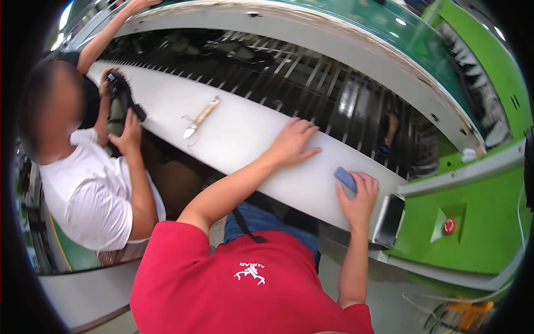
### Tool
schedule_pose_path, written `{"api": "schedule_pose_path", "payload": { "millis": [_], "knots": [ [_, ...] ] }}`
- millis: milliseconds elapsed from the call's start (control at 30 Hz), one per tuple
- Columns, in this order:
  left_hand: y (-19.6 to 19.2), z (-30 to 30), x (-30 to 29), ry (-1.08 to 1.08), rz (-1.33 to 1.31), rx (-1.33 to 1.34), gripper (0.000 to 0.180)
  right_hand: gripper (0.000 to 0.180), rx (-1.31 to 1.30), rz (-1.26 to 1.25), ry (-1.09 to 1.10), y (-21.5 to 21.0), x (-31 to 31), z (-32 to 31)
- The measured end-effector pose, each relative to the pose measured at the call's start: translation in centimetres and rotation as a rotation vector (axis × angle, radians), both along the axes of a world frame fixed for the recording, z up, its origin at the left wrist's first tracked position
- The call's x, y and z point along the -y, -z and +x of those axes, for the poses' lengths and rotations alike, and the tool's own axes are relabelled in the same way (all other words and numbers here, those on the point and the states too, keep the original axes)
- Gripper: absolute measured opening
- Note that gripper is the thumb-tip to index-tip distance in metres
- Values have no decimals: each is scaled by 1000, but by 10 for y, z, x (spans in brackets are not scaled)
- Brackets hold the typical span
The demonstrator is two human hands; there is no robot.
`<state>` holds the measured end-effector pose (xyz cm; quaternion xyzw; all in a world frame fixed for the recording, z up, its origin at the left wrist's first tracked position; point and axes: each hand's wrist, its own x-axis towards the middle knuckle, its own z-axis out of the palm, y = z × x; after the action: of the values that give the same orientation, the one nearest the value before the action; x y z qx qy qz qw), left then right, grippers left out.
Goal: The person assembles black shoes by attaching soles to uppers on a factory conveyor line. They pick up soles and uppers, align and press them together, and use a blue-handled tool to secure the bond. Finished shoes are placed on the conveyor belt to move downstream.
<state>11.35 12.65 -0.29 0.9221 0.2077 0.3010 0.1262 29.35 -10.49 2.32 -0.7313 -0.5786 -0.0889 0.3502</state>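
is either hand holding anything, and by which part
The right hand grips a blue block by its near end; the left hand, spread over the white worktop, holds nothing visible.

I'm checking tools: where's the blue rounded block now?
The blue block is in the grip of the wearer's right hand, right of centre in the head view, over the white worktop, left of the red round button.
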Motion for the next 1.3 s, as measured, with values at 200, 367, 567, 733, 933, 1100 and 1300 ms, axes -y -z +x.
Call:
{"api": "schedule_pose_path", "payload": {
  "millis": [200,367,567,733,933,1100,1300],
  "knots": [
    [8,2,1,31,-65,69,65,32,-186,-30,-49,-11,-6,4],
    [13,-2,-2,30,-91,98,61,31,-499,301,-138,-84,-26,-9],
    [13,6,-4,44,-200,170,44,31,-578,175,-92,-50,-61,-12],
    [-1,1,-3,-57,-390,288,31,28,-767,351,-213,-43,-91,-23],
    [-16,6,-2,-147,-450,399,29,25,-837,408,-276,-20,-129,-11],
    [-20,3,-4,-158,-514,388,31,43,-1334,394,31,-19,-126,20],
    [-16,6,1,-155,-498,364,32,39,-1085,161,-53,-2,-117,35]
  ]
}}
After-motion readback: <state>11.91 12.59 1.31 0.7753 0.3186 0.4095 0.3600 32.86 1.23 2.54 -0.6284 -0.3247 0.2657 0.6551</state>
